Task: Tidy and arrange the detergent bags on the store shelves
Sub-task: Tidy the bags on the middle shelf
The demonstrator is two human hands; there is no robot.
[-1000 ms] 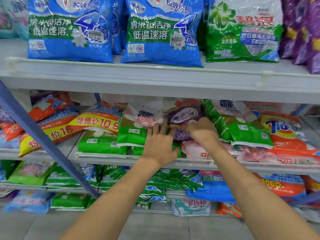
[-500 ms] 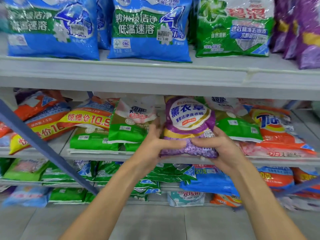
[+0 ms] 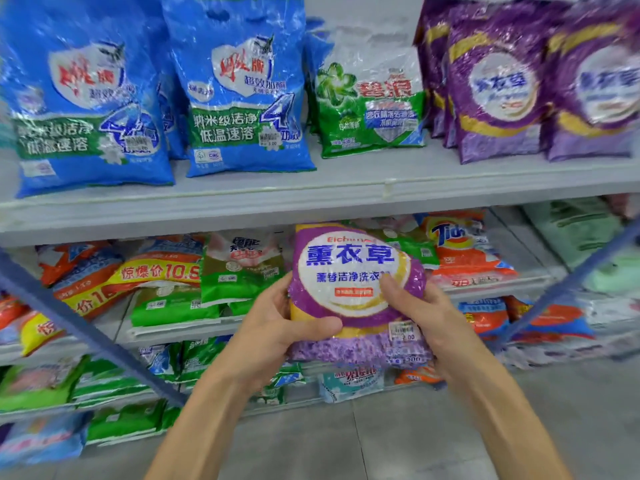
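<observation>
Lavender detergent bag, now lifted off the middle shelf, is held in the grip of left hand and right hand, apparently bound for matching purple bags at the upper shelf's right end.

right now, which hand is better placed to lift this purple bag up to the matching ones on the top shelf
Right, probably. Both hands grip the purple bag, but the matching purple bags stand at the right end of the upper shelf, nearer the right hand; the left hand would cross over.
</observation>
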